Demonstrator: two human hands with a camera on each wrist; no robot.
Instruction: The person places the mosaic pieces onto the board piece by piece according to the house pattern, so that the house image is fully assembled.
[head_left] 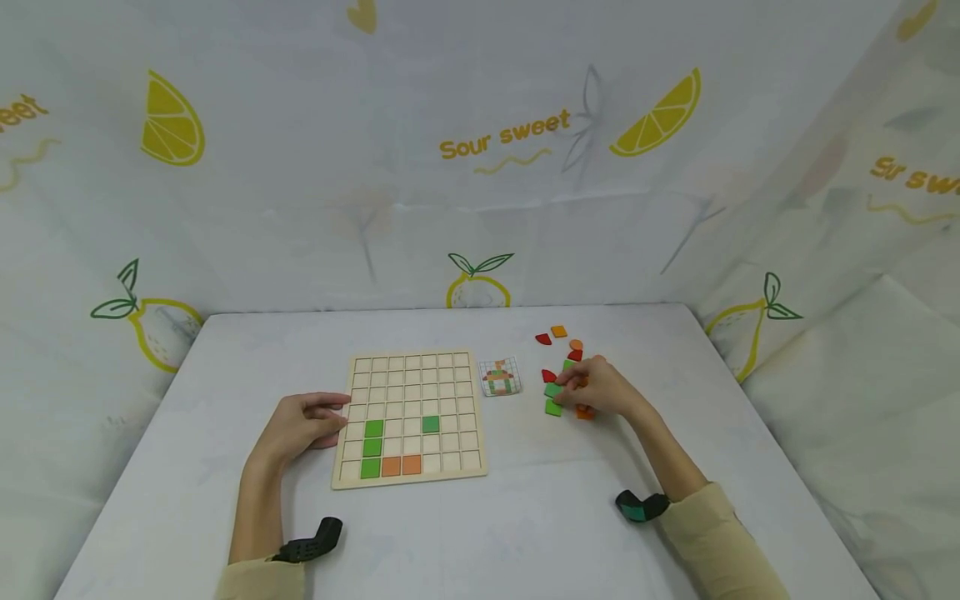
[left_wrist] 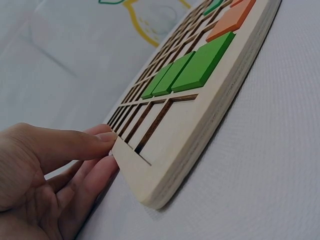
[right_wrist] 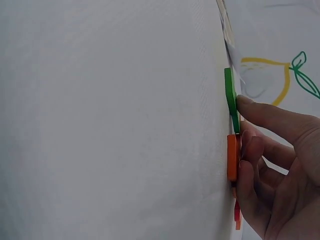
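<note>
A light wooden grid board point(head_left: 412, 408) lies at the middle left, holding several green tiles point(head_left: 372, 447) and two orange tiles point(head_left: 401, 466). The left hand point(head_left: 300, 429) grips its left edge; the left wrist view shows the thumb point(left_wrist: 102, 137) on the rim and fingers beside it. At the loose pieces, the right hand point(head_left: 600, 387) pinches a green tile point(head_left: 552, 390), thumb and forefinger at its right side. In the right wrist view the thumb point(right_wrist: 245, 101) touches a green piece point(right_wrist: 230, 92); the forefinger's tip is partly hidden.
A small pattern card point(head_left: 500, 377) lies between board and pieces. Red pieces point(head_left: 543, 339), an orange square point(head_left: 558, 332), an orange disc point(head_left: 576, 344) and another green tile point(head_left: 552, 407) lie around the right hand. A lemon-print cloth point(head_left: 480, 250) hangs behind the white table point(head_left: 510, 533).
</note>
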